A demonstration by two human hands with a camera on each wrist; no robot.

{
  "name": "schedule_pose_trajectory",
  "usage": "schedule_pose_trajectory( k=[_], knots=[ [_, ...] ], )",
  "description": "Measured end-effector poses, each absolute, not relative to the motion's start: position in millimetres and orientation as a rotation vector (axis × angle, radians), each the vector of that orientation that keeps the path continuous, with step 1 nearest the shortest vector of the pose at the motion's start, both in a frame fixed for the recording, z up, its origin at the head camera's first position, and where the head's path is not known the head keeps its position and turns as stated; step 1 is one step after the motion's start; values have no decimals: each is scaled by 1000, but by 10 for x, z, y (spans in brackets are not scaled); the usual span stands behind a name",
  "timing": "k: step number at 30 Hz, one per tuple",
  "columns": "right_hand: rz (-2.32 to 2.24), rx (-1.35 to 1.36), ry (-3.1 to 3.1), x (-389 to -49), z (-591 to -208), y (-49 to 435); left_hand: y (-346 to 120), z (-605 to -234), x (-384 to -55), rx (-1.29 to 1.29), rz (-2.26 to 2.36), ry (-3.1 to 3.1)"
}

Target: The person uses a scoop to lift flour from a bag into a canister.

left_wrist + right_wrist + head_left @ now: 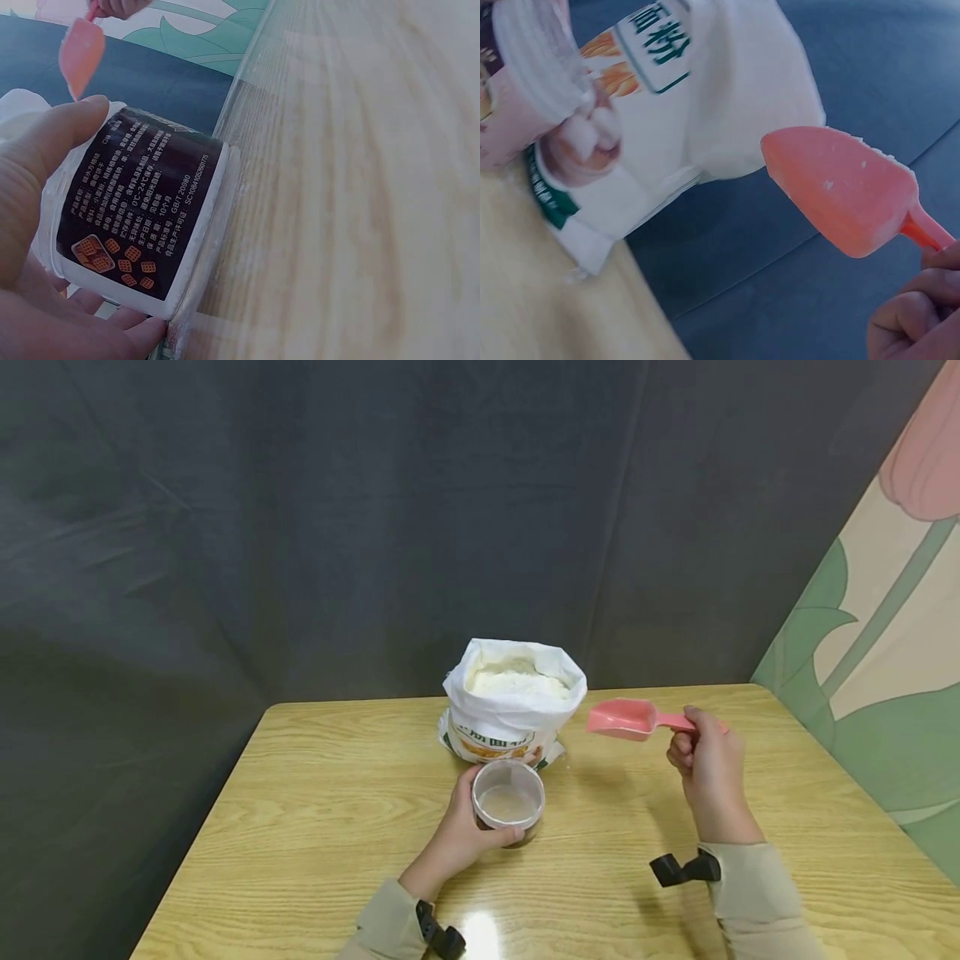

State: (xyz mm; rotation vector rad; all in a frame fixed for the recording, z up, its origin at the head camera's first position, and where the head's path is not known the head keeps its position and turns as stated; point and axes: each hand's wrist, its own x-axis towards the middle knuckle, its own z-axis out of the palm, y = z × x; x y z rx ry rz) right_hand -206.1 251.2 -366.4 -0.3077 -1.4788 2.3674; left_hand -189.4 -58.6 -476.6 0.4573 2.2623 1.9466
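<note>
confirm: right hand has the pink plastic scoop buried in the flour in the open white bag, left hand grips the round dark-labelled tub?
Not quite: the pink plastic scoop isn't in the flour. The head view shows the right hand holding it in the air, right of the open white bag. The left hand does grip the round dark-labelled tub.

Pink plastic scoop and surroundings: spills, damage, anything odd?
Only minor: traces of white powder cling to the rim and outer face of the pink plastic scoop in the right hand, a bit messy. The open white printed bag and clear round plastic tub show no obvious damage. No clear spill on the yellowish wooden table.
</note>
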Motion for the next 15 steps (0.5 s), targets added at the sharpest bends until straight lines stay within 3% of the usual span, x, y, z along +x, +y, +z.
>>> schedule_pose_trajectory(
  k=[15],
  knots=[
    [2396,-93,-1419,-2061,-3190,2408,-595,-4800,-1918,478,1965,2236]
  ],
)
